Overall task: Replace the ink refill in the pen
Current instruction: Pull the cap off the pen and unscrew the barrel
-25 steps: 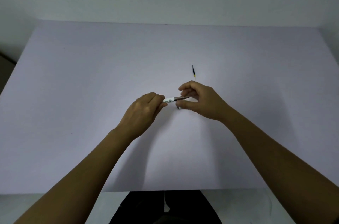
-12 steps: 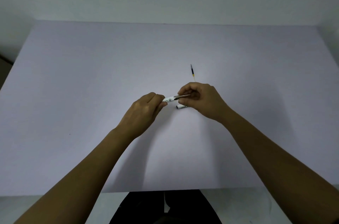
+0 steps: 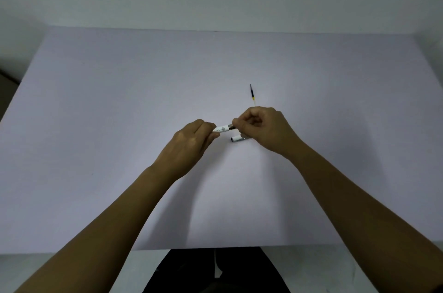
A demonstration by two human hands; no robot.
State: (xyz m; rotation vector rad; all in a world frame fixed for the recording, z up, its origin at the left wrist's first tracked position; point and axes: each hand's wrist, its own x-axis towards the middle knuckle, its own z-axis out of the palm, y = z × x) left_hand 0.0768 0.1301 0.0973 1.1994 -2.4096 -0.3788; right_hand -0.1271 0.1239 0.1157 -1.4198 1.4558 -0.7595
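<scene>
Over the pale lilac worktop (image 3: 119, 124), the left hand (image 3: 189, 144) clamps the white patterned pen barrel (image 3: 221, 129); the right hand (image 3: 266, 128) has rolled closed over its metal front section (image 3: 231, 127), likely unscrewing. White cap (image 3: 237, 138) beneath; thin yellow-ended refill (image 3: 252, 94) beyond.

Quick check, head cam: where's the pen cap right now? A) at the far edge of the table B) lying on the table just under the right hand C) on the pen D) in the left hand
B: the white pen cap lies on the table just below the right hand, apart from the pen that both hands hold, the left hand at its other end.
</scene>
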